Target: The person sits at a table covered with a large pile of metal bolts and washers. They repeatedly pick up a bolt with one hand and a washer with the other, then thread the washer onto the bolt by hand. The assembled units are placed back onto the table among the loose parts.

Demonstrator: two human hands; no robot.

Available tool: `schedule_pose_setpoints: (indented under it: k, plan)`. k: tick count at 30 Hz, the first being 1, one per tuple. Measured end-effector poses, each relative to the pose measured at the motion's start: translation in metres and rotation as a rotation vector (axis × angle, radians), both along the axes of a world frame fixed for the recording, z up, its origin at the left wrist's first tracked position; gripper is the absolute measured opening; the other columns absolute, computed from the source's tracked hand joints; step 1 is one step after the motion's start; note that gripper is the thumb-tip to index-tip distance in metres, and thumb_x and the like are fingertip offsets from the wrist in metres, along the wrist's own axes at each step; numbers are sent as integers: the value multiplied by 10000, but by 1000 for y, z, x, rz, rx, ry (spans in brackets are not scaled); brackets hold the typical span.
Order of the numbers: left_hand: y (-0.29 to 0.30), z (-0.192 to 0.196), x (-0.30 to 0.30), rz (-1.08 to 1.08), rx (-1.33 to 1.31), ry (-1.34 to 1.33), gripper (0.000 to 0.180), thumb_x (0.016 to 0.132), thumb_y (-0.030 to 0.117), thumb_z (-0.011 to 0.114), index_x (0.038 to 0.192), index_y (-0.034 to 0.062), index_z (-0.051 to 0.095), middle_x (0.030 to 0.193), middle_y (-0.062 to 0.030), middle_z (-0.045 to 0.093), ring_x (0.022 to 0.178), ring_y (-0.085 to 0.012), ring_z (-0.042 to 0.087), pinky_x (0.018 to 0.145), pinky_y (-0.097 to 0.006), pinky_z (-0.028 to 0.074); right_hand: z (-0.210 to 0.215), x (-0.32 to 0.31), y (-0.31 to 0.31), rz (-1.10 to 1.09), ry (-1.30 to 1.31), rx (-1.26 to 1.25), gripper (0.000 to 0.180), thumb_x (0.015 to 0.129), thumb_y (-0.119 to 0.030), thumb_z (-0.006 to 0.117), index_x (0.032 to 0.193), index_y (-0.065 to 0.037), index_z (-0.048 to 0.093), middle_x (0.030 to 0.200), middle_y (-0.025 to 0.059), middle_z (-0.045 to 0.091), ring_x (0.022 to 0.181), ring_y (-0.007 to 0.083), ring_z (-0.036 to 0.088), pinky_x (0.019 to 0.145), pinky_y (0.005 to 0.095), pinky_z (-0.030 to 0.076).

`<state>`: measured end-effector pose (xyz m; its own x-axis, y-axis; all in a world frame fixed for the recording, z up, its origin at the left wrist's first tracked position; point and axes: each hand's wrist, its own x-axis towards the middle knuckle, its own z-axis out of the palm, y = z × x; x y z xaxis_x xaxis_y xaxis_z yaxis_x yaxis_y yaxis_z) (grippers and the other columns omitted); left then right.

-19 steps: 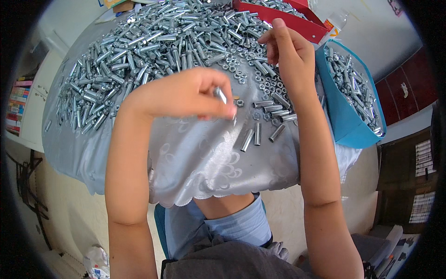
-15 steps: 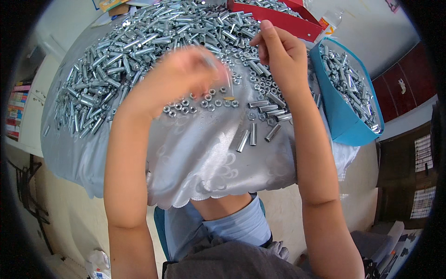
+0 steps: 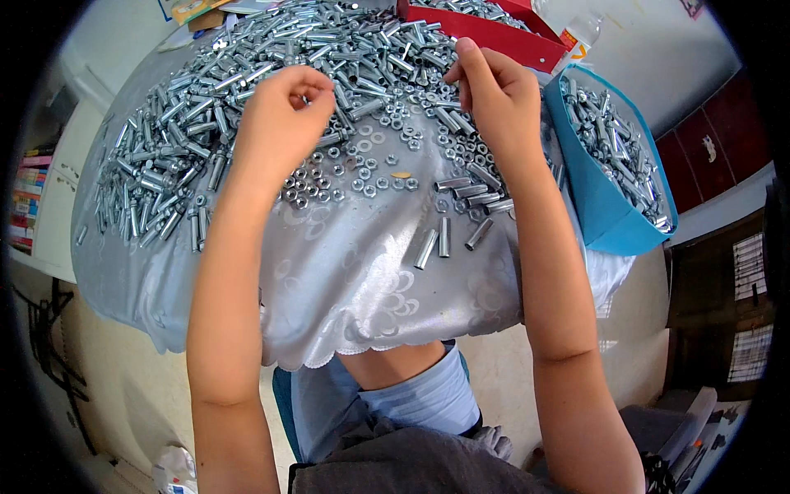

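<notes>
My left hand hovers over the front of a large heap of metal expansion bolts, its thumb and fingers curled together. Whatever it may hold is hidden. To the right, my right hand is raised with thumb up and fingers bent in a pinch; anything between them is too small or covered to name. Between the hands lie loose hex nuts, flat washers and a small brass-coloured piece. Beneath my right wrist are several metal sleeves, with three more sleeves nearer me.
A blue fabric bin full of bolts stands at the table's right edge. Behind my right hand is a red box holding more hardware, with a clear plastic bottle beside it. A silvery tablecloth covers the table.
My left hand, blurred before over the nuts, has moved left and slightly up, uncovering nuts and washers. My right hand has barely shifted.
</notes>
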<state>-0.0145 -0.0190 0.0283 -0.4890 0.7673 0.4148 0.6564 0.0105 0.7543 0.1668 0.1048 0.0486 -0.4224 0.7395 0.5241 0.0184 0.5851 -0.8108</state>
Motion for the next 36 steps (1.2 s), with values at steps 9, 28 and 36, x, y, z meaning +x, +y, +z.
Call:
schedule_pose_setpoints:
  k: [9,28,36]
  plan:
    - [-4,0,19,-10,-158,237,178,689,140,605,838,44,624,749,-72,622,738,-225,583,678,-323,457,0,8,18,-131,-40,-73,301,841,-268,588,709,-2,635,535,-15,495,487,44,433,463,191,328]
    - [6,-11,31,-19,-46,158,127,749,171,583,784,57,624,757,-84,637,734,-257,594,669,-359,463,-35,18,32,-235,-691,504,402,649,-317,715,946,-57,640,948,144,618,965,348,525,842,397,430]
    - [14,-20,5,100,126,398,127,794,118,575,859,13,606,824,-106,626,791,-225,584,765,-328,440,-28,14,16,-90,-774,335,264,686,-213,634,908,-72,634,926,123,631,963,334,505,863,418,375]
